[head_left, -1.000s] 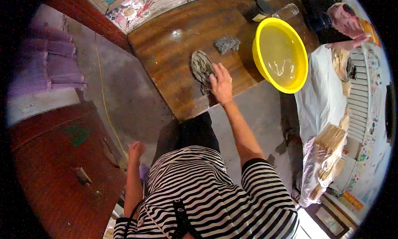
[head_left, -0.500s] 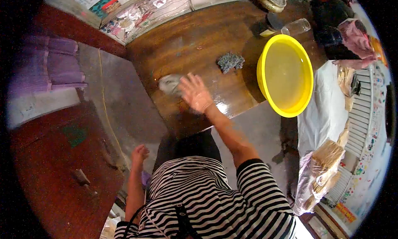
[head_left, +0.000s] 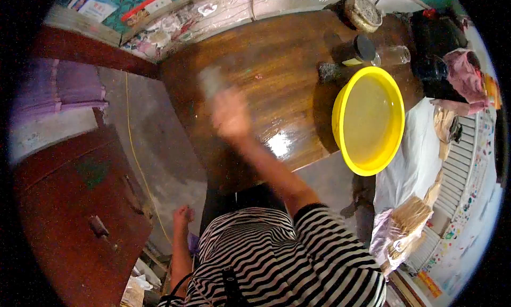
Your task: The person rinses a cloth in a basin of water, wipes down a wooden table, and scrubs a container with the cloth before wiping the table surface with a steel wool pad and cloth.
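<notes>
My right hand (head_left: 230, 114) reaches over the brown wooden table (head_left: 287, 46), smeared by motion. At its fingertips is a blurred greyish-white cloth (head_left: 212, 81), on the table's left part. A wet-looking shine lies on the wood near my forearm. Low at my left side hangs my left hand (head_left: 184, 214), its fingers curled, with nothing visible in them. A dark grey scouring pad (head_left: 329, 72) lies to the right, just left of a yellow basin (head_left: 340, 107) that holds cloudy water.
A black-lidded jar (head_left: 364, 49), a clear jar lying on its side (head_left: 395, 56) and a round woven container (head_left: 363, 14) stand toward the back right. White sheeting (head_left: 410, 147) and a wrapped bundle (head_left: 410, 219) are at right. A dark red cabinet (head_left: 69, 195) stands at left.
My right hand and the cloth have moved farther up the table. The scouring pad now lies closer to the black-lidded jar and the basin. The camera view has shifted slightly.
</notes>
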Available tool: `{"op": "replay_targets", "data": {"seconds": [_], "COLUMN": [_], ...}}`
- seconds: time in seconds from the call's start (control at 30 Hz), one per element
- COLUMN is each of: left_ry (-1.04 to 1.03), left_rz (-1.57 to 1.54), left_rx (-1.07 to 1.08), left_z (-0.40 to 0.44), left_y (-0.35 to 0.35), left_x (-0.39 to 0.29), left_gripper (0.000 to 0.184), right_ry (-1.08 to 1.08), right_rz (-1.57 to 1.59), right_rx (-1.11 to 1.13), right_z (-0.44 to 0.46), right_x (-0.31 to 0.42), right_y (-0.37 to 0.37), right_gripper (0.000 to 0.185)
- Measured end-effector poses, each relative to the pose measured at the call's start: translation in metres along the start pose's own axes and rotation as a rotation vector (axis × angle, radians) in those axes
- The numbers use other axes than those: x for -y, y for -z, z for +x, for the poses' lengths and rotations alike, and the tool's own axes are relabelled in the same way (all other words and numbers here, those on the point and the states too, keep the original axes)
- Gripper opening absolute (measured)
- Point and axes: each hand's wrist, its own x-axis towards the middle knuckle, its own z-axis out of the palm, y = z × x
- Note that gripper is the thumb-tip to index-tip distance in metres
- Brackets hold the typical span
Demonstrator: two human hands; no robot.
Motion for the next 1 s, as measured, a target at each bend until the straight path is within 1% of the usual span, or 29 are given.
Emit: {"op": "replay_targets", "data": {"seconds": [0.03,0.07,0.1,0.13,0.2,0.27,0.3,0.33,0.37,0.4,0.43,0.5,0.57,0.6,0.63,0.67,0.7,0.73,0.77,0.8,0.83,0.87,0.9,0.97,1.0], "left_ry": [-0.043,-0.086,-0.128,-0.167,-0.117,0.054,0.086,0.120,0.155,0.180,0.197,0.213,0.209,0.238,0.264,0.288,0.267,0.240,0.210,0.166,0.119,0.073,0.046,-0.009,0.003], "left_rz": [0.016,0.035,0.056,0.071,0.054,-0.023,-0.112,-0.201,-0.288,-0.317,-0.354,-0.413,-0.452,-0.380,-0.309,-0.235,-0.298,-0.364,-0.426,-0.376,-0.328,-0.281,-0.305,-0.362,-0.321], "left_rx": [0.005,0.010,0.014,0.016,0.017,0.003,-0.017,-0.038,-0.063,-0.052,-0.044,-0.062,-0.116,-0.108,-0.098,-0.084,-0.077,-0.067,-0.054,-0.053,-0.051,-0.045,-0.027,0.017,0.022], "left_z": [0.005,0.011,0.017,0.022,0.025,0.024,0.026,0.030,0.027,0.018,0.010,-0.001,-0.005,-0.014,-0.023,-0.029,-0.030,-0.022,-0.016,-0.016,-0.017,-0.018,-0.011,0.017,0.024], "left_y": [-0.003,-0.003,-0.001,-0.002,-0.009,-0.016,-0.021,-0.025,-0.026,-0.025,-0.029,-0.032,-0.035,-0.034,-0.034,-0.034,-0.034,-0.036,-0.033,-0.030,-0.030,-0.027,-0.022,-0.009,-0.005], "left_x": [-0.001,-0.003,-0.005,-0.006,-0.015,-0.031,-0.021,0.005,0.024,0.026,0.024,0.036,0.065,0.058,0.038,0.025,0.029,0.033,0.036,0.026,0.003,-0.009,0.000,0.028,0.033], "left_gripper": [0.025,0.025,0.025,0.026,0.027,0.029,0.029,0.030,0.030,0.030,0.031,0.032,0.034,0.035,0.035,0.036,0.036,0.037,0.037,0.036,0.036,0.035,0.035,0.034,0.034], "right_ry": [0.115,0.224,0.320,0.656,0.481,0.317,0.237,0.169,-0.012,-0.224,-0.541,-0.565,-0.610,-0.387,-0.102,0.023,0.019,0.072,0.155,0.235,0.316,0.375,0.437,0.519,0.393], "right_rz": [0.178,0.345,0.469,0.368,0.522,0.319,0.217,-0.023,-0.238,-0.113,-0.137,-0.507,-0.109,-0.079,-0.182,-0.032,-0.001,-0.074,0.039,0.152,0.262,0.322,0.380,0.397,0.418], "right_rx": [-0.053,-0.114,-0.174,-0.137,0.121,0.095,0.094,-0.238,-0.186,-0.121,0.040,-0.728,-0.297,-0.371,-0.634,-0.567,-0.252,-0.478,-0.359,-0.238,-0.119,-0.133,-0.143,-0.192,-0.022], "right_z": [-0.020,-0.040,-0.055,-0.051,-0.038,0.005,0.028,0.035,0.053,0.069,0.091,0.100,0.123,0.132,0.134,0.136,0.136,0.119,0.099,0.077,0.056,0.033,0.008,-0.038,-0.049], "right_x": [0.055,0.093,0.114,0.105,0.070,-0.013,-0.054,-0.110,-0.162,-0.219,-0.233,-0.282,-0.232,-0.192,-0.149,-0.094,-0.046,0.000,0.031,0.058,0.075,0.077,0.069,0.039,0.018], "right_y": [-0.024,-0.045,-0.059,-0.034,-0.067,-0.013,0.018,0.000,0.017,0.019,0.058,0.001,0.016,0.010,-0.019,-0.019,-0.038,-0.044,-0.042,-0.038,-0.032,-0.026,-0.019,0.009,0.024], "right_gripper": [0.032,0.032,0.033,0.035,0.037,0.042,0.046,0.047,0.048,0.050,0.035,0.030,0.034,0.019,0.024,0.025,0.028,0.030,0.032,0.035,0.037,0.035,0.033,0.030,0.028]}}
